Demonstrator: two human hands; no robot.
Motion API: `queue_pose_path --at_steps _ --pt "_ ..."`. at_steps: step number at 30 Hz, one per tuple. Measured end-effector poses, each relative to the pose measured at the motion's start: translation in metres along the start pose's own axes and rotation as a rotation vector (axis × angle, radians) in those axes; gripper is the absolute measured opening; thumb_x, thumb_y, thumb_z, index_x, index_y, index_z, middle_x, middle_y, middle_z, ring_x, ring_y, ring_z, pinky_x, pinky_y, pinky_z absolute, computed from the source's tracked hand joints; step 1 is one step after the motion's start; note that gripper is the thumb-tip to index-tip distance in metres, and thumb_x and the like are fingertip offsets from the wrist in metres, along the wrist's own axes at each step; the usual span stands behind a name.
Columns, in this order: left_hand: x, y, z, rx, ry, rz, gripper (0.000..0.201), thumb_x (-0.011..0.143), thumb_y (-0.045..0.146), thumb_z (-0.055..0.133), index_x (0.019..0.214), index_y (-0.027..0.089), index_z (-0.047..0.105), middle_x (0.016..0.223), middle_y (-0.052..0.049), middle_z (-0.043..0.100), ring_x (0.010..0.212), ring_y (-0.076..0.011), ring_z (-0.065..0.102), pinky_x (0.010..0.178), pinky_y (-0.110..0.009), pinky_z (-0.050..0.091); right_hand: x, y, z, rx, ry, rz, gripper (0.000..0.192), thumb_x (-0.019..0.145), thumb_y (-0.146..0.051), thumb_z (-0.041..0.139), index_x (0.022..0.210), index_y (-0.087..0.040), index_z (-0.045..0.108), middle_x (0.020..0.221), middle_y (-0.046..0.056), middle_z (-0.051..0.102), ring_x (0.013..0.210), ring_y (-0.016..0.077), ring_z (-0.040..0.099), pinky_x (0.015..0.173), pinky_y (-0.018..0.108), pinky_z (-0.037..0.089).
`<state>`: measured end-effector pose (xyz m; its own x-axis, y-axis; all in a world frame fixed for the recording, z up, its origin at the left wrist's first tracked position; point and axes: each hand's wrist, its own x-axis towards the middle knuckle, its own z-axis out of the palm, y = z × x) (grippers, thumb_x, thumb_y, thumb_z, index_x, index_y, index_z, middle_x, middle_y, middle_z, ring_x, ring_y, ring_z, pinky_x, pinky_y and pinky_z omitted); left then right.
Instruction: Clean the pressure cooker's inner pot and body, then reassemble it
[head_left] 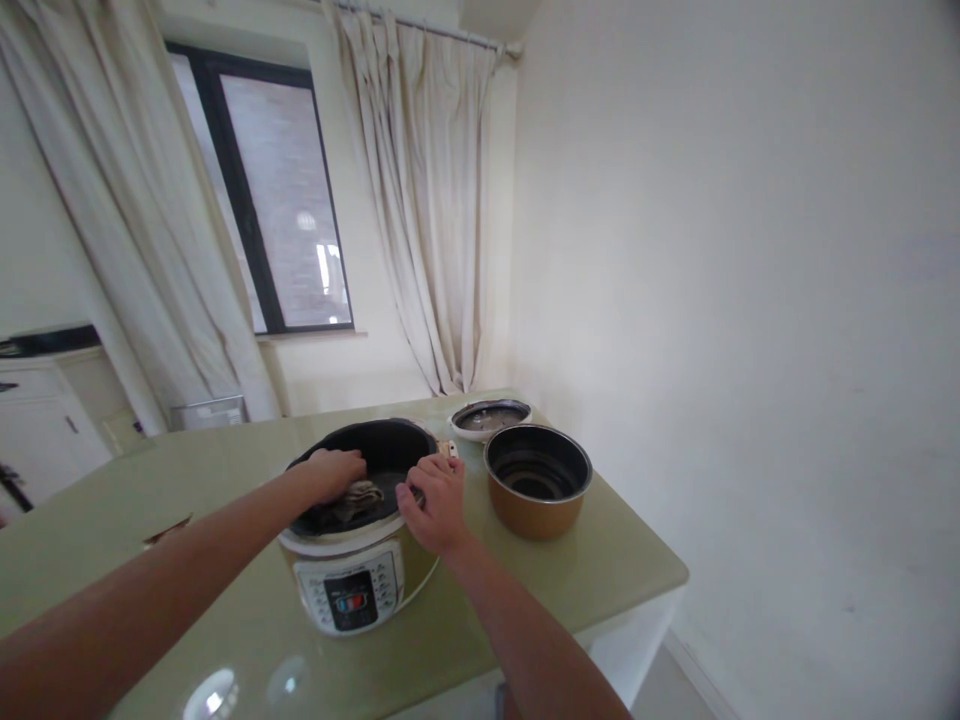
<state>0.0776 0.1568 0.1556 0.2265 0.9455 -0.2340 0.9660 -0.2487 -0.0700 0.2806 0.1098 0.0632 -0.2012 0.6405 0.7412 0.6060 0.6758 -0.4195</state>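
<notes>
A cream electric cooker [352,575] with a front control panel stands open near the middle of a pale green table [615,570]. My left hand [334,472] reaches inside the cooker's dark cavity and presses a grey cloth [361,495] against the inside. My right hand [435,505] rests on the cooker's right rim, fingers curled over the edge. The brown inner pot [537,482] with a dark lining stands on the table to the right of the cooker. Behind it lies the cooker's round lid [490,417].
The table's right edge and corner lie close to a white wall [750,350]. A window [277,210] with cream curtains [427,200] is behind the table. A white cabinet [37,420] stands at far left. A small brown scrap [166,531] lies on the table's left.
</notes>
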Motion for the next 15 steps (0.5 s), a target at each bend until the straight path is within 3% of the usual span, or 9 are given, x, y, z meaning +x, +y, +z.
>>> queue_pose_path --at_steps 2,6,10,15 --pt "0.017 0.008 -0.002 0.012 0.095 -0.068 0.036 0.077 0.018 0.066 0.111 0.02 0.078 0.137 -0.023 0.069 0.125 -0.0435 0.066 0.104 -0.059 0.049 0.0 -0.001 -0.001 -0.009 -0.005 -0.002 0.021 0.094 -0.028 0.065 0.077 -0.021 0.056 0.083 -0.002 0.062 0.101 0.0182 0.056 0.096 0.038 0.028" --pt "0.052 0.032 -0.009 -0.052 0.185 -0.162 0.047 0.089 0.035 0.055 0.128 0.013 0.068 0.131 -0.028 0.069 0.122 -0.0405 0.067 0.099 -0.053 0.053 0.0 0.0 0.001 -0.023 0.007 -0.012 0.02 0.093 -0.026 0.066 0.077 -0.021 0.055 0.084 -0.002 0.062 0.099 0.0178 0.056 0.095 0.038 0.029" --pt "0.067 0.052 -0.01 -0.158 0.125 -0.016 0.037 0.081 0.036 0.06 0.108 0.013 0.073 0.113 -0.022 0.076 0.107 -0.0359 0.073 0.091 -0.043 0.055 -0.001 0.002 0.007 -0.045 0.037 -0.017 0.021 0.091 -0.026 0.066 0.076 -0.021 0.053 0.083 -0.001 0.061 0.096 0.018 0.056 0.094 0.039 0.03" --pt "0.041 0.046 0.006 -0.305 -0.09 0.284 0.016 0.072 0.027 0.058 0.078 0.019 0.071 0.086 -0.004 0.077 0.09 -0.0246 0.07 0.082 -0.032 0.056 -0.003 0.003 0.011 -0.053 0.094 -0.045 0.019 0.092 -0.026 0.063 0.077 -0.021 0.053 0.084 0.0 0.062 0.095 0.0194 0.056 0.093 0.04 0.031"
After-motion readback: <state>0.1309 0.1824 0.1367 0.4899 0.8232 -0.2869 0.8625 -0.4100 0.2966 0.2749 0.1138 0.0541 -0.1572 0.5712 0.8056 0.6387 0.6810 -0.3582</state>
